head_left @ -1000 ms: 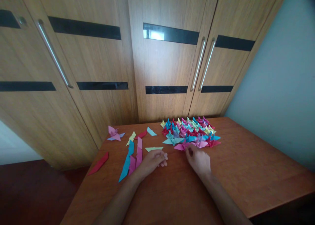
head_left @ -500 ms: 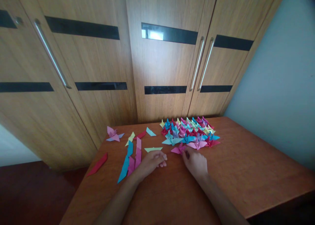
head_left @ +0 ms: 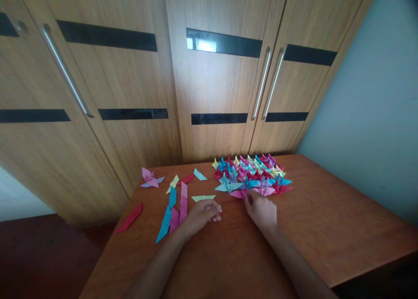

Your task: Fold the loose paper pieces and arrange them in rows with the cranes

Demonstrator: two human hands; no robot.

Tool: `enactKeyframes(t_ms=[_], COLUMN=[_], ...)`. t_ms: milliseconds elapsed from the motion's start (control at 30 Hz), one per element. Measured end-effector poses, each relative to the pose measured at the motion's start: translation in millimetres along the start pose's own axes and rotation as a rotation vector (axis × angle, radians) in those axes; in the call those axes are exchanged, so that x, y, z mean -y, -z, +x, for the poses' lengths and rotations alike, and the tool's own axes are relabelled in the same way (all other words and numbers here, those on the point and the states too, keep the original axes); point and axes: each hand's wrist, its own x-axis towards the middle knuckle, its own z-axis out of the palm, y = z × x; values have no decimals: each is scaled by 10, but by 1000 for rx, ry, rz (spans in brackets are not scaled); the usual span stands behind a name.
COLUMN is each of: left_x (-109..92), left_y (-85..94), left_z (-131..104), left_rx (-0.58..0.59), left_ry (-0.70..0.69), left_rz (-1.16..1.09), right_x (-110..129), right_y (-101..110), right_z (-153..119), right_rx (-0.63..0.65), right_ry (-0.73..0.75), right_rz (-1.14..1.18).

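Observation:
My right hand (head_left: pixel 261 209) pinches a magenta origami crane (head_left: pixel 237 194) by its near side, and its fingertips hide part of the fold. The crane sits against the front of a block of several folded paper cranes (head_left: pixel 248 174) in red, blue, pink, yellow and pale green, set in close rows. On the table to the left rests my left hand (head_left: pixel 203 215), fingers loosely curled with nothing seen in them. Just beyond its knuckles lies a pale yellow folded paper strip (head_left: pixel 203 198). Pink folded strips (head_left: pixel 183 203) and blue ones (head_left: pixel 166 220) lie beside that wrist.
A red folded piece (head_left: pixel 130 218) lies near the left edge of the wooden table (head_left: pixel 228 264). Behind it sit a pink and lilac crane (head_left: pixel 150 179), a yellow piece (head_left: pixel 173 184) and a light blue piece (head_left: pixel 200 174). A wooden wardrobe (head_left: pixel 215 85) stands behind the table.
My right hand has moved slightly away from me and to the right, shifting the magenta crane closer to the front row. My left hand stays in place.

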Motion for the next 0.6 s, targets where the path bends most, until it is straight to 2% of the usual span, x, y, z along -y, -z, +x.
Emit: enactKeyframes(t_ms=[200, 400, 500, 600], left_x=[33, 8, -7, -18], left_y=[7, -4, -7, 9], left_z=[9, -4, -8, -6], left_rx=[2, -8, -9, -17], left_ry=[-14, -3, 1, -5], left_rz=[-9, -25, -21, -14], right_x=[13, -6, 50, 161], right_y=[21, 21, -4, -52], right_z=[-4, -71, -134, -191], right_rx=[2, -54, -65, -7], right_ry=[-2, -17, 58, 230], right_rz=[-14, 30, 76, 154])
